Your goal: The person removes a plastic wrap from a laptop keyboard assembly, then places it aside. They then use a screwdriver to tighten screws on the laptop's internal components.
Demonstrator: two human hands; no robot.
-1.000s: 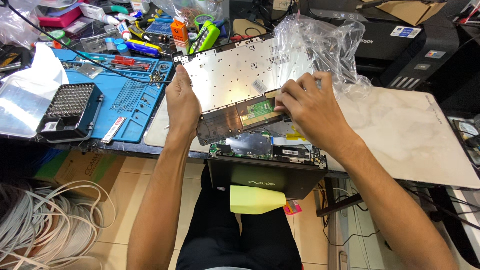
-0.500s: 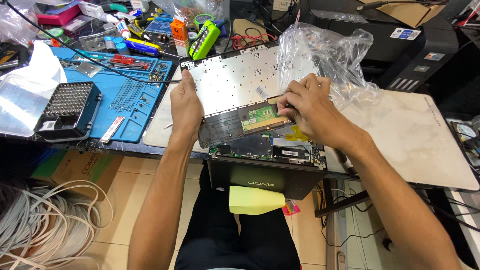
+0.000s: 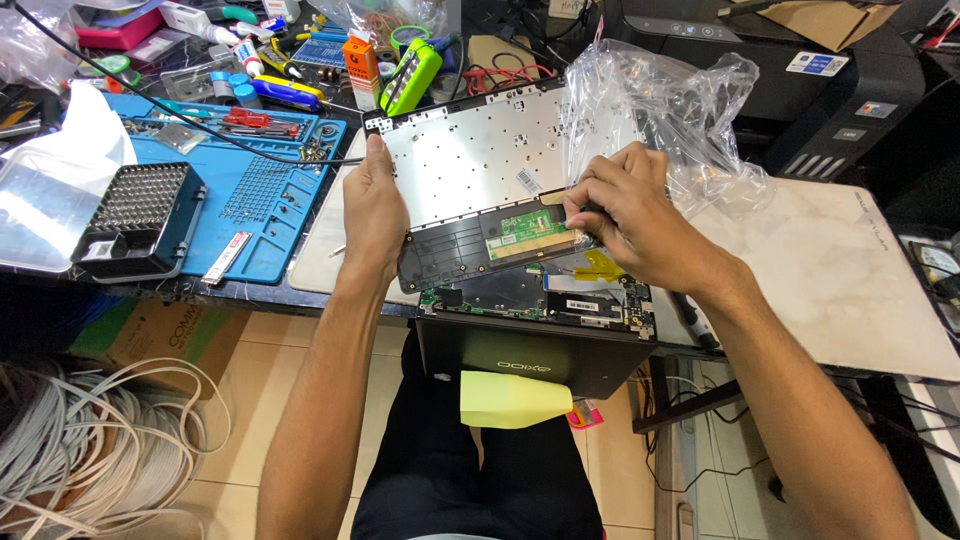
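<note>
Left hand: my left hand (image 3: 375, 205) is gripping the left edge of the laptop keyboard panel (image 3: 470, 160), thumb on top and fingers curled under it.
Right hand: my right hand (image 3: 625, 215) is pinching the panel's near right part, fingertips (image 3: 575, 212) pressing just beside the small green circuit board (image 3: 528, 232).
Keyboard panel: I am holding it underside up and tilted, its silver back facing me, above the open laptop base (image 3: 540, 300) at the near edge of the worktop.
Plastic bag: a crumpled clear bag (image 3: 670, 110) is lying behind my right hand, touching the panel's far right corner.
Left side: a blue repair mat (image 3: 275, 195) is lying there, with a screwdriver bit case (image 3: 140, 215) at its near left corner.
</note>
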